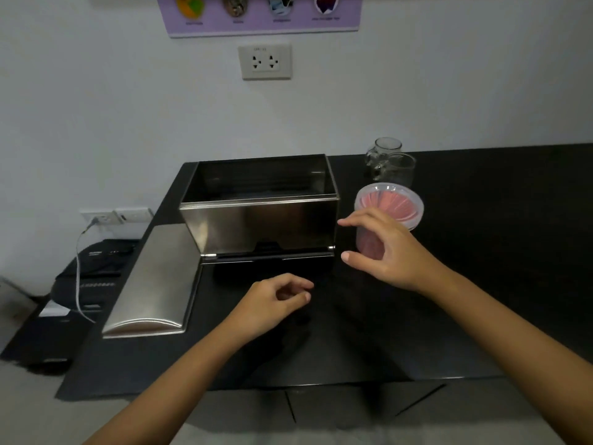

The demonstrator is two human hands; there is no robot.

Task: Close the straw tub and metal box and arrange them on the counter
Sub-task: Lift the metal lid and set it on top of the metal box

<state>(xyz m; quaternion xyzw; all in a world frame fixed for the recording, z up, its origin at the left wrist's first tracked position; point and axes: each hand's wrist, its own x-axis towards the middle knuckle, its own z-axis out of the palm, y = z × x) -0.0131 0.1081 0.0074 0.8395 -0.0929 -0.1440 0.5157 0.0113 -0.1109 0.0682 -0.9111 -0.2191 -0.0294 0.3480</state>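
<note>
An open metal box (256, 224) stands on the black counter (481, 268) near the wall, its top uncovered. Its curved metal lid (154, 284) lies flat to the left of it. A clear plastic straw tub (390, 205) full of pink straws stands just right of the box, with a clear lid on top. My right hand (382, 252) hovers in front of the tub with fingers spread, close to its side but not gripping it. My left hand (276, 300) is over the counter in front of the box, fingers loosely curled and holding nothing.
Two glass mugs (390, 162) stand behind the tub by the wall. A wall socket (265, 61) is above the box. Left of the counter, lower down, lie black devices (86, 284) with a white cable. The counter's front edge is close to me.
</note>
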